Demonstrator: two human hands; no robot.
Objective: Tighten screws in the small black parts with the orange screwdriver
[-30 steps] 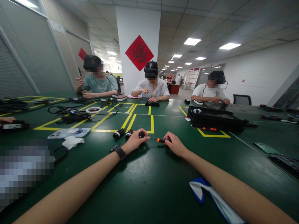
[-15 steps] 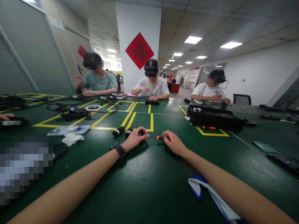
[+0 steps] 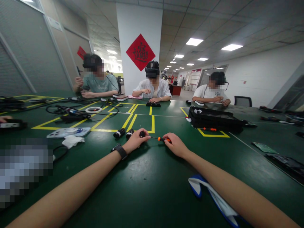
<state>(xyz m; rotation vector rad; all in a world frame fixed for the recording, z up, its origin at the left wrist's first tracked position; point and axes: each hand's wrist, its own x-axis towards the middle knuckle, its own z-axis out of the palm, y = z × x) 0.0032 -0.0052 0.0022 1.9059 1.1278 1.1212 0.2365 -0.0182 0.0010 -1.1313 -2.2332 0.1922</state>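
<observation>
In my left hand [image 3: 137,140], thumb and fingers are closed around a small black cylindrical part [image 3: 142,134], mostly covered by the fingers. My right hand [image 3: 175,143] grips the orange and black handle of a screwdriver [image 3: 160,139]. Its thin shaft points left and reaches my left fingertips; whether the tip touches the part cannot be made out. Just left of my left hand, two black cylinders with pale bands lie on the table: one cylinder [image 3: 119,133] is in full view, while the other cylinder [image 3: 129,134] is partly behind the hand.
On the green table [image 3: 142,196] are a black open case [image 3: 213,117], another orange screwdriver [image 3: 210,129], a phone-like light blue item [image 3: 59,132], crumpled tissue [image 3: 73,141], tangled cables [image 3: 78,112] and a blue-edged white cloth [image 3: 206,186]. Several people sit across the table.
Everything in view has shifted slightly left as the camera turned a little. Both hands keep their holds, with the screwdriver still lined up toward the left fingertips.
</observation>
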